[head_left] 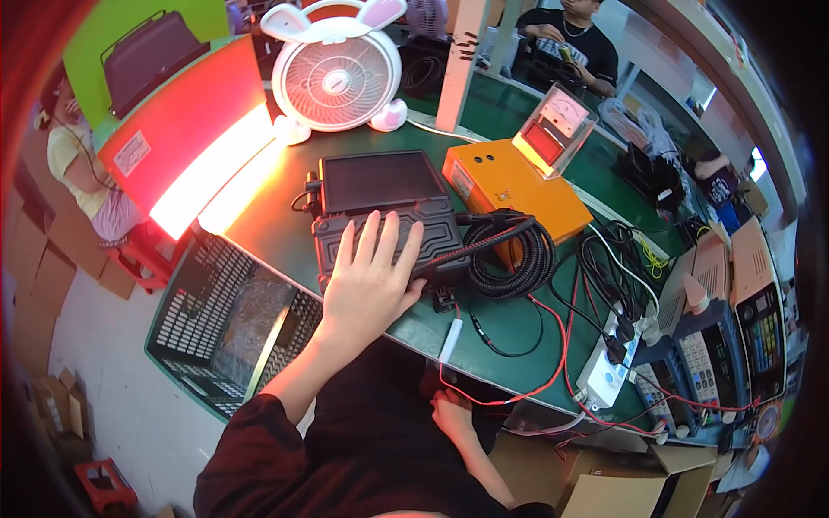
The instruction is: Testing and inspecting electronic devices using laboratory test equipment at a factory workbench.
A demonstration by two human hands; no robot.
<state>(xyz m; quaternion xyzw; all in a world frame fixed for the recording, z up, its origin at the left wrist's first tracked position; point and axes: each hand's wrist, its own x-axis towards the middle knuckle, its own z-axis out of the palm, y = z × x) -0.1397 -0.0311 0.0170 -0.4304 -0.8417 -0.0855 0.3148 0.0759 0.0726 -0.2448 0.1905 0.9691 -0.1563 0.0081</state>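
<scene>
My left hand [370, 289] lies flat with spread fingers on a black ribbed device [384, 237] near the front edge of the green table [509, 324]. A dark screen unit [380, 180] sits just behind that device. A coil of black corrugated cable [518, 250] rests to its right. My right hand [452, 414] is below the table edge by my lap, fingers curled near red wires [501, 399]; whether it holds them I cannot tell.
An orange box [509, 186] with a tilted meter [553, 129] stands behind the cable. A white fan with rabbit ears [337, 78] is at the back. A black crate [229, 319] sits left, a power strip [604, 367] and instruments [725, 345] right. Other people sit left and far back.
</scene>
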